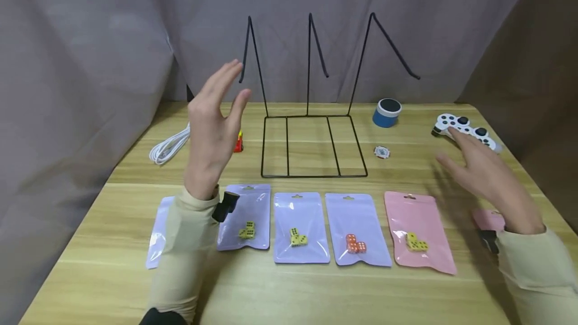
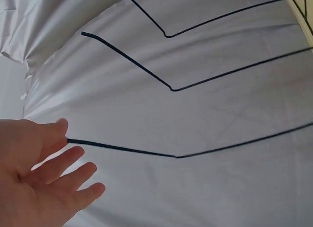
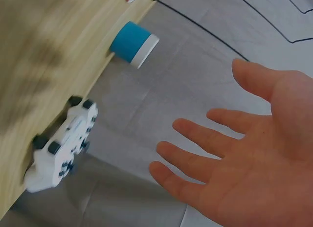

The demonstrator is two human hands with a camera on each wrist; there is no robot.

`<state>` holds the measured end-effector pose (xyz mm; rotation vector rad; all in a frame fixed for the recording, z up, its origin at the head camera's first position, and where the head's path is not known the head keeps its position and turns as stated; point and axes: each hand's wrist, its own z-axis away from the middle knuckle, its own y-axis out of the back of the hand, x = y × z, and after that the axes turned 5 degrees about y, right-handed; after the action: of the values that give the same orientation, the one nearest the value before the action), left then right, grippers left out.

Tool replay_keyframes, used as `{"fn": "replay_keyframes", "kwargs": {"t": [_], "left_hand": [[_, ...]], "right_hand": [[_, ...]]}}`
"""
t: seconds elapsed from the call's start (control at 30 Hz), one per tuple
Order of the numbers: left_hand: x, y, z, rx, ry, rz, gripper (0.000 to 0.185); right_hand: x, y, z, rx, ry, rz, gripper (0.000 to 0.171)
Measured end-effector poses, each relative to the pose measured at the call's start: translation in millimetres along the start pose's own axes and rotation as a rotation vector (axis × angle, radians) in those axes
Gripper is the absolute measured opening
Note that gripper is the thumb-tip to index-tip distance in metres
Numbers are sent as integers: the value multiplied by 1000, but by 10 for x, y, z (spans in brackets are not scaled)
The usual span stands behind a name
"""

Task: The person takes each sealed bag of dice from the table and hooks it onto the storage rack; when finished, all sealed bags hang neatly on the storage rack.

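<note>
From here, the left grip (image 1: pixel 212 120) is up by the rack's (image 1: pixel 307 115) left hook (image 2: pixel 122 149), thumb well apart, nothing held; can't tell if it touches the wire. The right grip (image 1: pixel 492 172) is spread, bare, near the controller (image 1: pixel 471 129). Rack stands mid-bench (image 1: pixel 316 295), behind the bags (image 1: pixel 301 214). Risks: a sideways left swing could snag the hook and tip or drag the rack; a low right sweep could knock the controller; dipping sleeves (image 1: pixel 180 260) could drag bags.

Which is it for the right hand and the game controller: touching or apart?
Apart. The right wrist view shows grey cloth between the right hand and the game controller.
</note>
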<state>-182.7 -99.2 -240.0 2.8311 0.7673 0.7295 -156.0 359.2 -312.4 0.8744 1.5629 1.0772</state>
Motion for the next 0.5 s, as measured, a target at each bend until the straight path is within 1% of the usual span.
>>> {"fn": "replay_keyframes", "kwargs": {"t": [0.1,0.23,0.33,0.5], "left_hand": [[-20,-39,-17,11,3,-4,26],[-40,-81,-24,10,-18,-44,22],[-47,-106,-23,27,-18,-59,19],[-83,-170,-27,86,16,-18,15]], "right_hand": [[65,-7,88,-16,7,-13,74],[176,-56,231,-21,5,-9,74],[281,-97,360,-41,-3,-7,74],[488,-135,643,-97,-22,-29,75]]}}
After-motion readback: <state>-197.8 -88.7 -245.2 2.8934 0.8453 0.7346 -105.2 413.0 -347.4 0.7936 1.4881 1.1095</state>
